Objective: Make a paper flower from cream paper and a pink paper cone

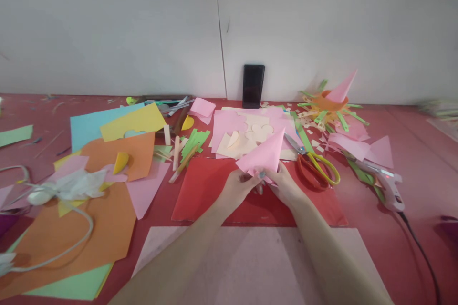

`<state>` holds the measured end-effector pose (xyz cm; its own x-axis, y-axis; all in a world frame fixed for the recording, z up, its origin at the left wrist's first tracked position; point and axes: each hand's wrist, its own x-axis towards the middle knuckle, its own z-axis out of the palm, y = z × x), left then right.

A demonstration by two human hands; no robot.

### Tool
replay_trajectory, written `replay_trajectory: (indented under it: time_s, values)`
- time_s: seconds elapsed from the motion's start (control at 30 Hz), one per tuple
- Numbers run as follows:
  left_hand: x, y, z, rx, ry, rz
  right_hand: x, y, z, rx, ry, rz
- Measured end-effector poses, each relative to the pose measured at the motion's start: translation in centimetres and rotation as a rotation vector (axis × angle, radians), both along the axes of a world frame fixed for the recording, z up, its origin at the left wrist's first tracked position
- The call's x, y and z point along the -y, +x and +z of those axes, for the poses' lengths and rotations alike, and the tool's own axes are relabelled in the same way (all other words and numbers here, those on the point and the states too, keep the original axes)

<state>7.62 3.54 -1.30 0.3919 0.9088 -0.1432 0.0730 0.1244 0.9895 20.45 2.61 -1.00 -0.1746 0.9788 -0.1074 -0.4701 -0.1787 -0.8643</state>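
A pink paper cone (pixel 264 153) is held up over a red sheet (pixel 207 195), its tip pointing up and to the right. My left hand (pixel 239 187) pinches its lower edge from the left. On the other side, my right hand (pixel 286 185) grips the same edge, with the fingers partly hidden behind the paper. Scissors (pixel 318 167) with yellow and orange handles lie just right of my right hand. Behind the cone rest pink sheets (pixel 223 124) and cream cut-out pieces (pixel 263 131).
A black phone (pixel 254 86) leans on the wall. At the right are a glue gun (pixel 388 183) with a cord and a paper craft (pixel 332 100) with a pink cone. Orange paper (pixel 107 228), a white cable (pixel 86 233) and green strips (pixel 195 143) lie to the left.
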Motion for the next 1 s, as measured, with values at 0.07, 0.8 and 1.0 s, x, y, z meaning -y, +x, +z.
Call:
replay_trajectory:
  time_s: [0.07,0.8,1.0]
  values:
    - [-0.03,-0.05,0.09,0.001,-0.004,-0.011,0.0,0.0,0.07,-0.002,-0.009,0.004]
    - [0.33,0.08,0.18,0.038,-0.015,0.056,-0.24,0.19,-0.4,-0.142,-0.118,-0.105]
    - [0.42,0.0,0.08,-0.018,0.042,0.049,-0.25,0.19,-0.38,-0.155,-0.175,-0.14]
